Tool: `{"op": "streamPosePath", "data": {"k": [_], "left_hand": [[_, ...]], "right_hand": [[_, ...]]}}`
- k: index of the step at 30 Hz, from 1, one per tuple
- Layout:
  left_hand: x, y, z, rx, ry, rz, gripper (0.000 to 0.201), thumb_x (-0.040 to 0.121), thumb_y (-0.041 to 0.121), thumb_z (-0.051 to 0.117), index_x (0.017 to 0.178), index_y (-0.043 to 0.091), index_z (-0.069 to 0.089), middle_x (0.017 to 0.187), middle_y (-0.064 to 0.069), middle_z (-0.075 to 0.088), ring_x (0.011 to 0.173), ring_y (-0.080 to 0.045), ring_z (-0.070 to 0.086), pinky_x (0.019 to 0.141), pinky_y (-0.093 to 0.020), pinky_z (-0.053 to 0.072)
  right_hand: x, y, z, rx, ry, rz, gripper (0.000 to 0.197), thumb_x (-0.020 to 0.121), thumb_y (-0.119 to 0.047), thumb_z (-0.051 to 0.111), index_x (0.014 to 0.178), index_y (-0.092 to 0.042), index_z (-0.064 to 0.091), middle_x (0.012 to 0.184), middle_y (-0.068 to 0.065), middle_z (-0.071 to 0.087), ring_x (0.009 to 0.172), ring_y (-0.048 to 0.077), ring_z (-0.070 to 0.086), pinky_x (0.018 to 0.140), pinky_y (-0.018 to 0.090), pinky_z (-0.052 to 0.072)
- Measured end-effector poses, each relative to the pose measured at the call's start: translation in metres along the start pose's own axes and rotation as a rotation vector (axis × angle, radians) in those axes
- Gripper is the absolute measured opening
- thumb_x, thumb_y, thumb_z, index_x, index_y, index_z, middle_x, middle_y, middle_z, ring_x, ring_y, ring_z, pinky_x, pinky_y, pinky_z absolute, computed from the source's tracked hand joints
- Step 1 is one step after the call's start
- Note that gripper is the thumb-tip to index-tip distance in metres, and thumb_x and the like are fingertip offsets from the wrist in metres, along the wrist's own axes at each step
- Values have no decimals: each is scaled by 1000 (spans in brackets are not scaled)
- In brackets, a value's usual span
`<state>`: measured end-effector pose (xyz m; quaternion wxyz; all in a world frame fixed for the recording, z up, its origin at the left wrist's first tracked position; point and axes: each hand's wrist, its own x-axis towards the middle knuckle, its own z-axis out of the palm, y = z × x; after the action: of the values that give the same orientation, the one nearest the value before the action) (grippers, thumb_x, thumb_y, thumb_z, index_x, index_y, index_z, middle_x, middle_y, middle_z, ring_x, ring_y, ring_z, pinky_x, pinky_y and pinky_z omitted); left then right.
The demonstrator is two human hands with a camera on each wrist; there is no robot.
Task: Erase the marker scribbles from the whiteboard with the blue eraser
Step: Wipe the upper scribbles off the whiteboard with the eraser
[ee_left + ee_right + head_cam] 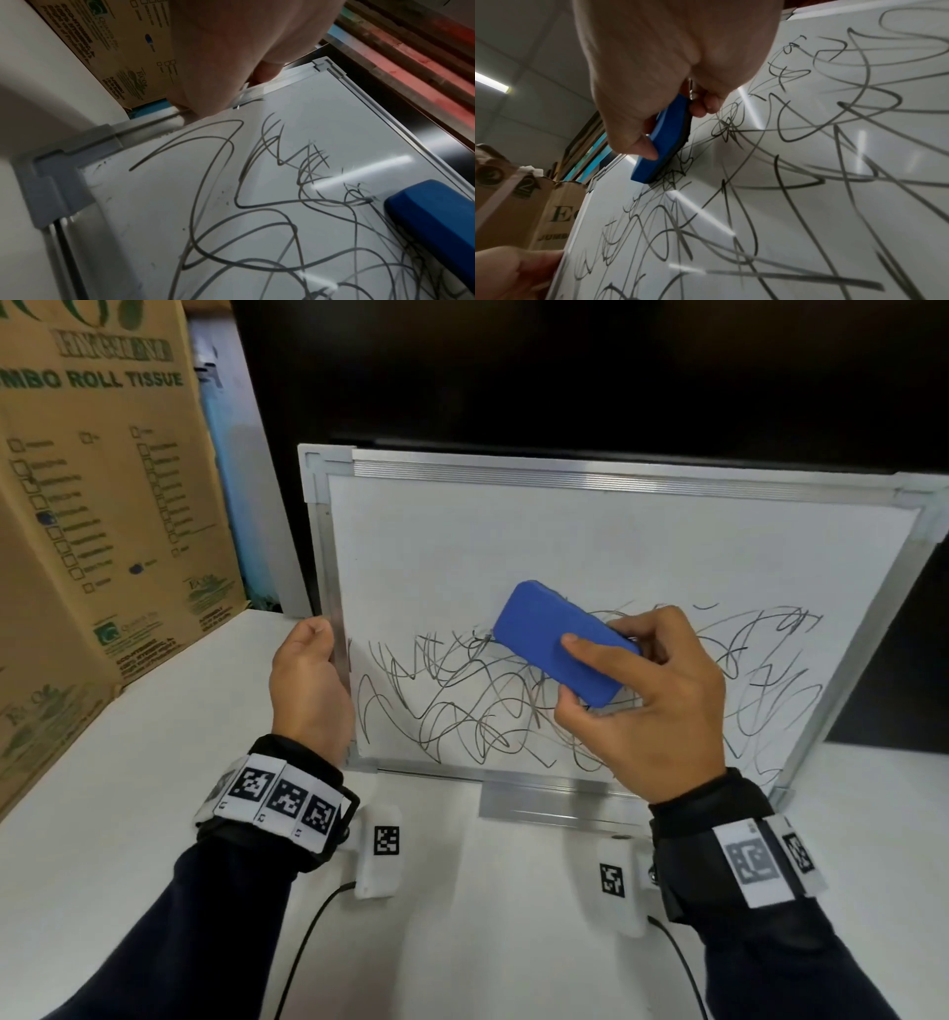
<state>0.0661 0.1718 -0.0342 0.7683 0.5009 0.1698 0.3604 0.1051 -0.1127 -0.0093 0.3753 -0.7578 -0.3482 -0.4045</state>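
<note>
Pinching the blue eraser (565,642) against the whiteboard (565,541), right grip (647,695); left grip (308,680) clasps its frame.

The eraser (565,642) in my right grip (652,706) is solid blue with a dark felt underside. The whiteboard (513,531) is glossy white, framed in silver with grey corner caps, and its lower half carries tangled black scribbles (462,701). My sleeves are dark navy; both wristbands (280,796) show black-and-white square codes. The table (128,788) is plain white; the carton (97,469) is brown with green print.
</note>
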Motion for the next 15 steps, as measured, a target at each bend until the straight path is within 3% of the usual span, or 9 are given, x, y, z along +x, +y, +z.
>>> {"op": "streamPosePath", "data": {"k": [4,7,12,15], "left_hand": [[5,5,-6,115,97,39,37,101,10,43,68,23,53,70,3,42,61,-10,37,57,-26,27],[5,7,-6,184,111,66,40,99,12,44,63,24,54,70,5,40,61,-9,37,55,-25,28],[0,6,-1,293,102,139,31,106,9,37,78,13,49,72,3,38,53,-1,38,52,-12,32],[-3,6,3,301,105,158,29,106,11,38,82,15,52,73,6,44,51,5,46,54,-6,35]], "right_hand": [[-2,-7,7,56,-66,4,38,71,-14,86,107,-18,78,102,9,54,85,9,48,79,8,41],[-1,-4,1,52,-59,19,37,68,-12,85,104,-19,78,101,8,55,83,12,50,77,10,43],[0,10,-19,23,8,34,38,66,-10,85,103,-16,78,99,11,56,83,22,56,76,19,47],[-1,6,-15,23,-1,43,39,68,-11,85,106,-16,78,102,11,55,86,18,54,79,13,44]]}}
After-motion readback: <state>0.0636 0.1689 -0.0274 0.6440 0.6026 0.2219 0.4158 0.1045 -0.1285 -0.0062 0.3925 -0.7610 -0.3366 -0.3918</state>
